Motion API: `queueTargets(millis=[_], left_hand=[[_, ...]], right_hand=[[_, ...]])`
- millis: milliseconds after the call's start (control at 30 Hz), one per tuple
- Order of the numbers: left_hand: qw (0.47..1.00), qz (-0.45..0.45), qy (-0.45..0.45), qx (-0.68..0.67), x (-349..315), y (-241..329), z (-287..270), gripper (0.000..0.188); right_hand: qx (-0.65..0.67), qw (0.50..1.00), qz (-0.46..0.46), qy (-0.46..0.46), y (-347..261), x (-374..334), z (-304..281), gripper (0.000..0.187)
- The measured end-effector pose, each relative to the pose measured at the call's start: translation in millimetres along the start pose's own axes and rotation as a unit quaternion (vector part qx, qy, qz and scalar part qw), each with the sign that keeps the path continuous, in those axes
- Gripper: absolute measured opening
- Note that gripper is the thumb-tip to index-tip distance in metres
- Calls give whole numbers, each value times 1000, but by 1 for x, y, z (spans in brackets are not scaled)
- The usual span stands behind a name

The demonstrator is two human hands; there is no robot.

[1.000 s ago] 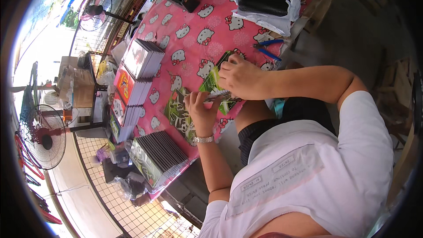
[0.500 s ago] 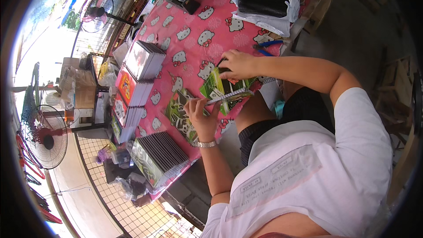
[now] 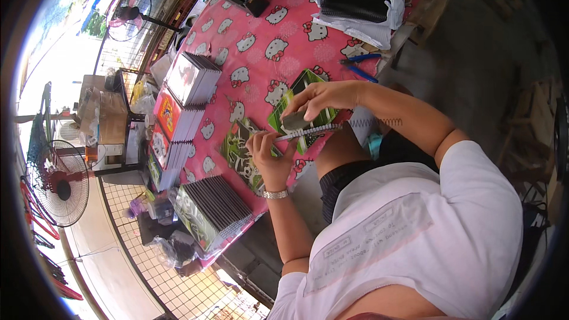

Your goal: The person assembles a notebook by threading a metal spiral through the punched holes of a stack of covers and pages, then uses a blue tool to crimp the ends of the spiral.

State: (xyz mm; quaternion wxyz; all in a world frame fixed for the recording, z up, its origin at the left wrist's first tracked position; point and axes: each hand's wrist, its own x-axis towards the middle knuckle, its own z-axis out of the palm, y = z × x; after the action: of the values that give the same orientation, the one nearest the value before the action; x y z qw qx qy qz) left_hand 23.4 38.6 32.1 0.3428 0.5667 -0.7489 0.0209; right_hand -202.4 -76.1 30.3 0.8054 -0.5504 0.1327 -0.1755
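Near the frame's centre, at the table's (image 3: 261,59) lower right edge: left hand (image 3: 269,153) clamped on a notebook (image 3: 303,120), right hand (image 3: 320,101) pinching a wire coil (image 3: 361,124) trailing right past the edge. Bare pink cloth above, toward the upper middle; book stacks (image 3: 184,106) crowding the left, more stacks (image 3: 213,207) lower left, pliers (image 3: 358,65) upper right. Compared with half a second ago: right hand lifted off the cover, coil now drawn out rightward.
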Motion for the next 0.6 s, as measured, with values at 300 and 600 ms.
queueTargets(millis=[300,600], left_hand=[[1000,-5,-15,0,0,-8,-9,36],[982,-158,-28,-103,-13,-31,-10,32]], right_hand=[[-140,986,-68,-58,-5,18,-3,50],[107,985,-78,-107,3,33,-4,49]])
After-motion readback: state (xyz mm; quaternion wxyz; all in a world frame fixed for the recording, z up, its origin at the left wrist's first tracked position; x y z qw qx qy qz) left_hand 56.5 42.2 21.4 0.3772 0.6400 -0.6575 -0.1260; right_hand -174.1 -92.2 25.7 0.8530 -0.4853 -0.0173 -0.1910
